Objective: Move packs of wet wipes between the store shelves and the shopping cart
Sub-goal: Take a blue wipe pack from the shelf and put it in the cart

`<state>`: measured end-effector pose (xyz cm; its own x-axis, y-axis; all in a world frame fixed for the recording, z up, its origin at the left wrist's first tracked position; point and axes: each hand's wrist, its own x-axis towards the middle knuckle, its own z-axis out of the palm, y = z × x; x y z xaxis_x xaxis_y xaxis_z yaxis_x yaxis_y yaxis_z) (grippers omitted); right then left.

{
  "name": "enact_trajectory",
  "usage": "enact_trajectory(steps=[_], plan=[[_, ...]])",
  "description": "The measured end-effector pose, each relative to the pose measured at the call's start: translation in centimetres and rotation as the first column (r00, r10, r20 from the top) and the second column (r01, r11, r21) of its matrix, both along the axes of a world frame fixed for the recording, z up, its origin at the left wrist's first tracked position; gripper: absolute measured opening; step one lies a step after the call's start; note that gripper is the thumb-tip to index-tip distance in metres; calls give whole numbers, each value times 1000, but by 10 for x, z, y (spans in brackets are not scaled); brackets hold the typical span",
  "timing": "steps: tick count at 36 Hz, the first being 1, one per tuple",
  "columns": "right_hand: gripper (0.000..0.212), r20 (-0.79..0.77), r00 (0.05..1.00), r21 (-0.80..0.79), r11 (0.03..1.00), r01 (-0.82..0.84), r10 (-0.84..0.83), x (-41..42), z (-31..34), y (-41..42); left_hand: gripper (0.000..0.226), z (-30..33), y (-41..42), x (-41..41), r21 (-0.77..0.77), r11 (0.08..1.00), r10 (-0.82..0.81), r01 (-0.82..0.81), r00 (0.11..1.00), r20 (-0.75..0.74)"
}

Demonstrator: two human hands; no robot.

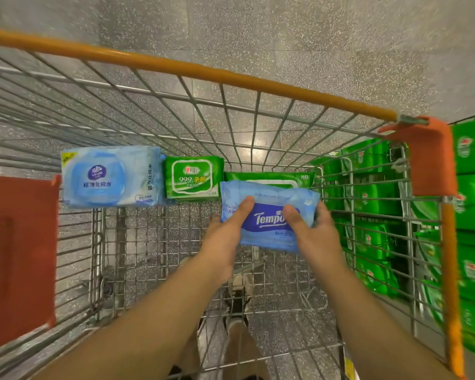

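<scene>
The blue wipes pack (269, 215) is soft and only pinched at its two ends, so it could sag or slip and knock the green pack (269, 178) just behind it. It's up over the cart (231, 78) floor, left hand (225, 229) gripping its left end, right hand (310, 229) gripping the right.

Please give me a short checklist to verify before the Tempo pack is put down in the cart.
1. Both hands grip the Tempo pack: left hand, right hand: ok.
2. Pack is over the cart: ok.
3. Free floor space near the pack: ok.
4. Row behind, blue pack, small green pack, long green pack, stays undisturbed: ok.
5. Pack seal closed: cannot tell.
</scene>
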<state>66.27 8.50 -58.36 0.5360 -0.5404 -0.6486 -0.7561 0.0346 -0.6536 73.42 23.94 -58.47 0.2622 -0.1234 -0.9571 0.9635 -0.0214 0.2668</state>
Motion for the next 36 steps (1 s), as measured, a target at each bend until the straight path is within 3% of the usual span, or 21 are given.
enact_trajectory(steps=[4,7,10,15,19,21,23,26,30,36], plan=[[32,74,997,-47,998,31,-28,8,-1,6,84,2,0,0,-93,994,65,-63,998,19],[37,107,994,-87,996,27,-18,18,-1,5,70,2,-4,5,-136,981,139,-136,990,15],[29,132,991,-100,994,36,-23,31,0,0,57,1,-7,13,-147,970,203,-196,979,32],[50,93,987,-17,991,134,-132,41,-3,-2,54,1,-9,12,-188,902,402,-389,915,34],[57,61,969,-22,970,242,-240,33,-4,1,27,8,-18,6,-269,861,431,-431,900,-60],[67,-7,929,54,927,370,-370,26,-5,6,33,8,-22,6,-312,824,468,-473,879,-96],[72,-55,889,248,856,453,-454,24,-6,12,39,7,-25,7,-334,801,493,-496,864,-102],[71,-15,826,444,736,510,-564,28,-2,17,46,9,-27,6,-333,788,510,-517,852,-117],[65,77,793,473,722,504,-604,31,-4,15,60,8,-25,9,-343,744,559,-574,815,-150],[40,64,825,449,754,479,-562,32,-9,15,55,2,-30,18,-326,741,570,-587,807,-156]])
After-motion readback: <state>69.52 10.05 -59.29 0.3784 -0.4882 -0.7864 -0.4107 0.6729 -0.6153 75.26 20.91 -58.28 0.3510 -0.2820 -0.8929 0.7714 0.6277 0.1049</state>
